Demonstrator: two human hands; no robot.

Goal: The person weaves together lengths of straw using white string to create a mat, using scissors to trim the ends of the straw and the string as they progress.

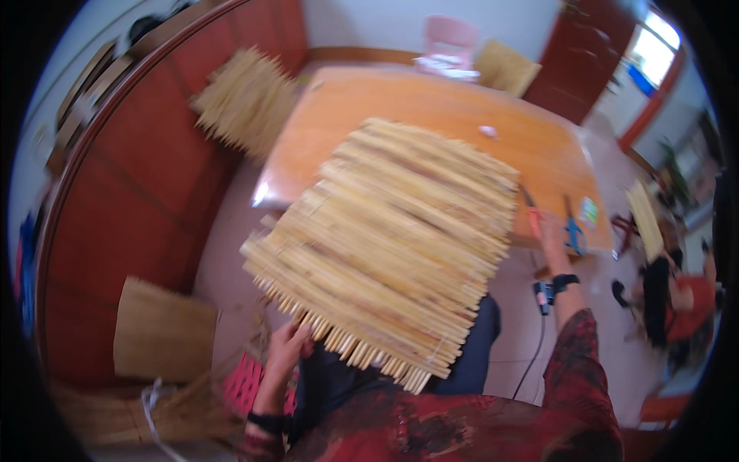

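Observation:
A mat of pale yellow reed stalks [392,239], laid side by side, slants across my lap and over the near edge of the orange-brown table [308,131]. My left hand [289,346] grips its lower left edge, where the stalk ends are uneven. My right hand [552,237], just past the mat's right side, is closed around a red-handled tool [533,222] with a narrow dark blade. Blur hides whether this is scissors or a knife. Right of that hand, blue-handled scissors [574,233] lie at the table's edge beside a small green-and-white packet [588,212].
Similar mats stand by the red cabinet [123,177]: one at the upper left [245,100], another at the lower left [165,331]. A pink chair [449,46] is behind the table. At the right, a person in red [687,304] sits near a reed mat [645,219]. A black cable [533,360] crosses the floor.

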